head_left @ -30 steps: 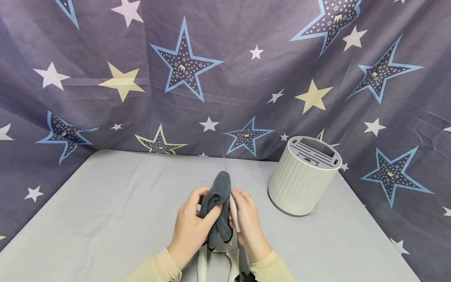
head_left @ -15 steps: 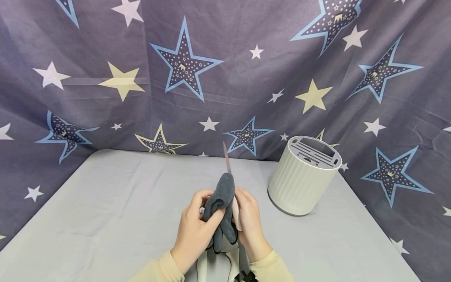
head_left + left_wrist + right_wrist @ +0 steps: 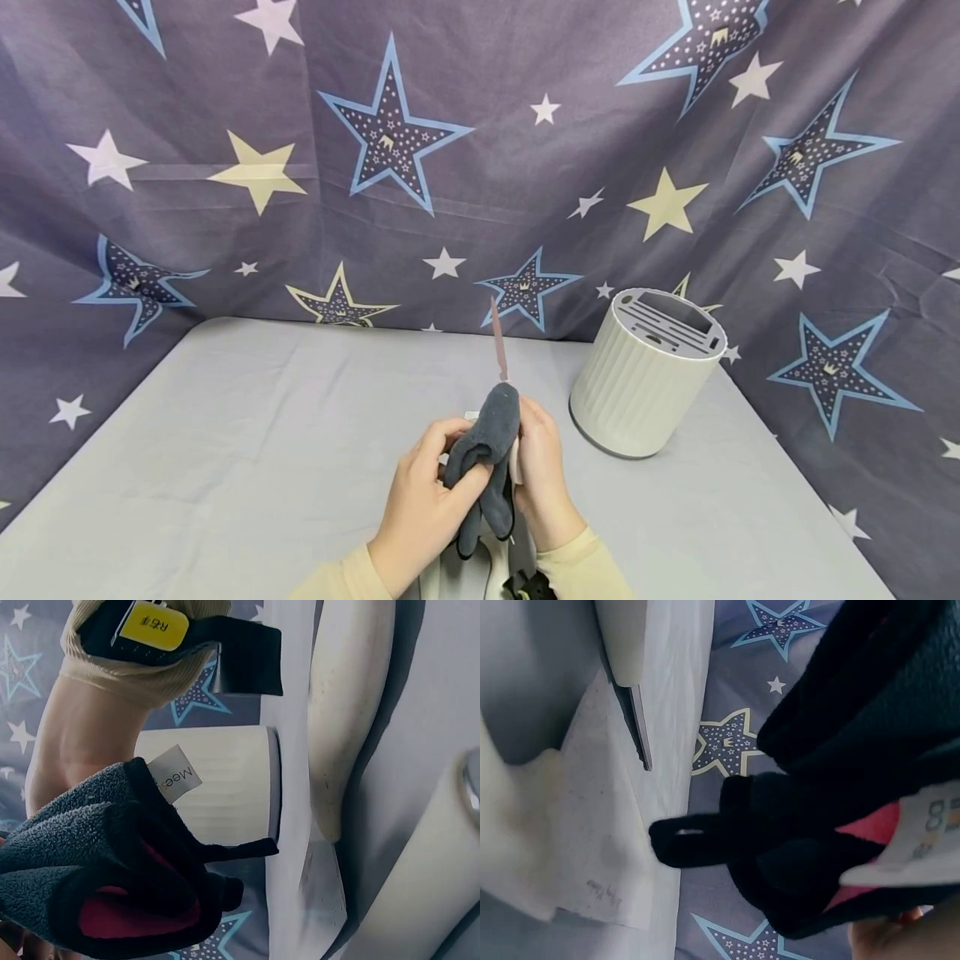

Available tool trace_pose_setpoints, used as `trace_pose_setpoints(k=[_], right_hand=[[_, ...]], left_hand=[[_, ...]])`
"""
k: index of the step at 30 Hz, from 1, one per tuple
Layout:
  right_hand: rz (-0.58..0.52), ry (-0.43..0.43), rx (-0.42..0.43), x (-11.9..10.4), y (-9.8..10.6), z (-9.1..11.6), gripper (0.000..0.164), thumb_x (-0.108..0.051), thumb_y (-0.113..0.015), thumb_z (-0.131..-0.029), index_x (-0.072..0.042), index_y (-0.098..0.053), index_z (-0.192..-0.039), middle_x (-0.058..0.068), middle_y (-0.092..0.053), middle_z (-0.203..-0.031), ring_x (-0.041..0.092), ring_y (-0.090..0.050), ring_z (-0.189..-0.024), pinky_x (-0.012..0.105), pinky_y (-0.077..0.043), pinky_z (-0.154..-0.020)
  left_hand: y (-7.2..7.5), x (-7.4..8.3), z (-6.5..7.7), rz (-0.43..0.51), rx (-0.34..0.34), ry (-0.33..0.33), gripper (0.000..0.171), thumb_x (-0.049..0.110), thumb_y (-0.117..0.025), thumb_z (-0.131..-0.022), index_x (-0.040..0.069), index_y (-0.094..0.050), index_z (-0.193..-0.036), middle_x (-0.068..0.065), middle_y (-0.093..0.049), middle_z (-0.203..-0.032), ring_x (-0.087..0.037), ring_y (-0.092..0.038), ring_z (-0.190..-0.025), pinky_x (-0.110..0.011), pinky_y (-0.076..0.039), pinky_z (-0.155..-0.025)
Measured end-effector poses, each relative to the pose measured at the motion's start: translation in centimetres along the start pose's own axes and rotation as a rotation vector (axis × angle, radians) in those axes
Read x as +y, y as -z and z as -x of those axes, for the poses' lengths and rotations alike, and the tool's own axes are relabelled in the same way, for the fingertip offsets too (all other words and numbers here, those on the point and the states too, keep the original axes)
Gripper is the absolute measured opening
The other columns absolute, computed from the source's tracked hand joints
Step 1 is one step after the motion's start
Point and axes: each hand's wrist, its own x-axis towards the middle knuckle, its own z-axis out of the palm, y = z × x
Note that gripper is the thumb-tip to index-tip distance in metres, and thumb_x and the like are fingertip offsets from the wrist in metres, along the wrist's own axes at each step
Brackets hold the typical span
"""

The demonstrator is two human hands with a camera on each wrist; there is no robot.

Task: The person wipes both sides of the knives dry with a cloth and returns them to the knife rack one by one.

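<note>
In the head view, my left hand (image 3: 429,493) grips a folded dark grey cloth (image 3: 491,429), its thumb across the front. My right hand (image 3: 546,471) holds a small knife by its pale handle (image 3: 516,463), just right of the cloth. The knife's narrow pinkish blade (image 3: 498,340) points up and away, with the cloth bunched at its lower end. From the left wrist, the cloth (image 3: 82,825) shows a pink inner side, black edging and a white tag (image 3: 175,775). The cloth (image 3: 870,742) hides most of the right hand in the right wrist view.
A ribbed cream knife block (image 3: 645,375) with a slotted top stands at the right. Knives with cream handles (image 3: 497,571) lie below the hands; a broad blade (image 3: 600,817) shows among them. A star-patterned curtain (image 3: 465,167) backs the grey-covered table (image 3: 262,433).
Both hands, the cloth and the knife have shifted right and slightly toward the body. The cloth now sits lower along the knife, and more of the blade shows above it.
</note>
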Motion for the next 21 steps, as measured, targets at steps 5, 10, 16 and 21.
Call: trace_pose_setpoints(k=[5,10,16,21], right_hand=[[-0.018,-0.012,0.034,-0.2,0.1,-0.1,0.027,-0.021,-0.051,-0.102,-0.003,-0.071,-0.104,-0.002,-0.063,-0.095,0.01,-0.056,-0.086,0.02,-0.049,-0.074],[-0.011,-0.031,0.05,-0.3,0.4,-0.2,0.039,-0.024,-0.049,-0.103,0.007,-0.063,-0.122,-0.002,-0.06,-0.104,0.009,-0.049,-0.084,0.018,-0.044,-0.068],[-0.043,-0.04,0.032,-0.7,0.7,-0.1,0.041,-0.024,-0.045,-0.104,0.008,-0.061,-0.124,-0.002,-0.053,-0.098,0.007,-0.044,-0.076,0.017,-0.04,-0.06],[-0.063,-0.056,0.021,-1.0,0.9,0.1,0.044,-0.027,-0.045,-0.105,0.007,-0.057,-0.13,0.0,-0.051,-0.104,0.004,-0.042,-0.071,0.016,-0.039,-0.06]], left_hand=[[-0.1,0.2,0.3,-0.009,-0.019,-0.028,0.042,0.004,-0.073,-0.08,0.024,-0.062,-0.115,0.006,-0.068,-0.094,-0.002,-0.059,-0.075,-0.02,-0.05,-0.058],[-0.1,0.2,0.6,-0.008,-0.059,-0.043,0.041,0.004,-0.073,-0.08,0.023,-0.062,-0.114,0.006,-0.066,-0.095,-0.003,-0.06,-0.079,-0.02,-0.051,-0.058],[0.0,0.3,0.9,0.003,-0.1,-0.089,0.038,0.005,-0.073,-0.082,0.021,-0.06,-0.114,0.005,-0.069,-0.097,-0.005,-0.063,-0.084,-0.021,-0.053,-0.063],[0.1,0.3,1.1,0.019,-0.137,-0.102,0.036,0.006,-0.07,-0.085,0.022,-0.059,-0.115,0.003,-0.071,-0.101,-0.008,-0.068,-0.088,-0.024,-0.055,-0.068]])
